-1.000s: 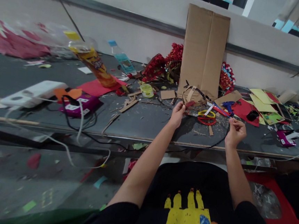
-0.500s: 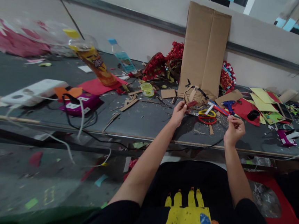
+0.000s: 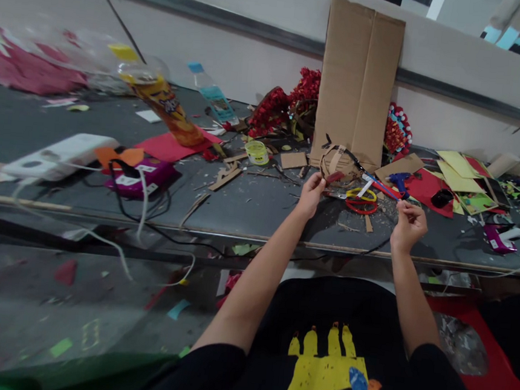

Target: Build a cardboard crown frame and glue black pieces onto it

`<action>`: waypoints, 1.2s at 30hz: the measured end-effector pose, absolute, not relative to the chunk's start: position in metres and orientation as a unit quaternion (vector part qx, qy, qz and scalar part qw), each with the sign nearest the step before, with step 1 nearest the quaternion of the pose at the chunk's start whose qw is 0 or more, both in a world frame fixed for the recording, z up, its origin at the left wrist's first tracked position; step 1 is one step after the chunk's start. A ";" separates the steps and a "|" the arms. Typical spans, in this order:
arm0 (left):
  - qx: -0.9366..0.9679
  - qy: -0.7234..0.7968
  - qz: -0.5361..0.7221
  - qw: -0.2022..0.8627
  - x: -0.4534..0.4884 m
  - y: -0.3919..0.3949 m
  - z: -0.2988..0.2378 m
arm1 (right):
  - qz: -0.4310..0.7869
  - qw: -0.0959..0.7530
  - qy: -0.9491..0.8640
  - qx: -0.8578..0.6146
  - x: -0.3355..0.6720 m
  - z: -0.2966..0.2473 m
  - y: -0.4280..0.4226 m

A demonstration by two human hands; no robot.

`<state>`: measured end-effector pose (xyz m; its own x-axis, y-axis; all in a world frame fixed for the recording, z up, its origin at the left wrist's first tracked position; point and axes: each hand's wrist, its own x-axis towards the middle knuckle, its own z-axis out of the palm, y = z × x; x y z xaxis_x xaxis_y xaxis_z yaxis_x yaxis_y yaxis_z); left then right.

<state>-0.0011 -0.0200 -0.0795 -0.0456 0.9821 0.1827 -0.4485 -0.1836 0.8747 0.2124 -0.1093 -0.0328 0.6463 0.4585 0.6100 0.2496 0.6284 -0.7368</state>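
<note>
My left hand (image 3: 311, 196) is closed in a pinch on the lower left edge of a thin brown and black hoop (image 3: 354, 161), which looks like bent twig or wrapped wire. Off the hoop's right side stretches a thin blue and red cord (image 3: 384, 189). Its far end sits between the pinched fingertips of my right hand (image 3: 408, 225). Beneath the cord lie scissors (image 3: 361, 212) with red and yellow handles. A blue glue gun (image 3: 398, 181) rests just beyond my right hand. Whether the cord is tied to the hoop, I cannot tell.
A tall cardboard sheet (image 3: 359, 76) leans on the wall. Red bushy decorations (image 3: 271, 112), an orange-labelled bottle (image 3: 169, 111), a yellow tub (image 3: 257, 153) and a white power strip (image 3: 61, 154) stand leftward. Coloured paper (image 3: 460, 167) and scraps lie right. Cables hang over the front edge.
The view has shifted very slightly. Both hands keep nearly the same position, still pinching the hoop and the cord.
</note>
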 end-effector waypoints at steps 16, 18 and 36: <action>0.431 0.331 0.641 0.543 -0.002 -0.023 -0.077 | 0.061 0.810 -0.405 -0.419 0.215 -0.030 -0.113; 0.428 0.327 0.641 0.546 -0.003 -0.024 -0.076 | 0.065 0.815 -0.403 -0.412 0.217 -0.029 -0.113; 0.434 0.309 0.638 0.556 -0.001 -0.023 -0.076 | 0.075 0.777 -0.471 -0.411 0.247 0.012 -0.106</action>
<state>-0.0015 -0.0232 -0.0759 -0.0049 0.9778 0.2096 -0.4412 -0.1902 0.8770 0.2469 -0.1059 0.0122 0.5444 0.5048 0.6700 0.2705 0.6504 -0.7098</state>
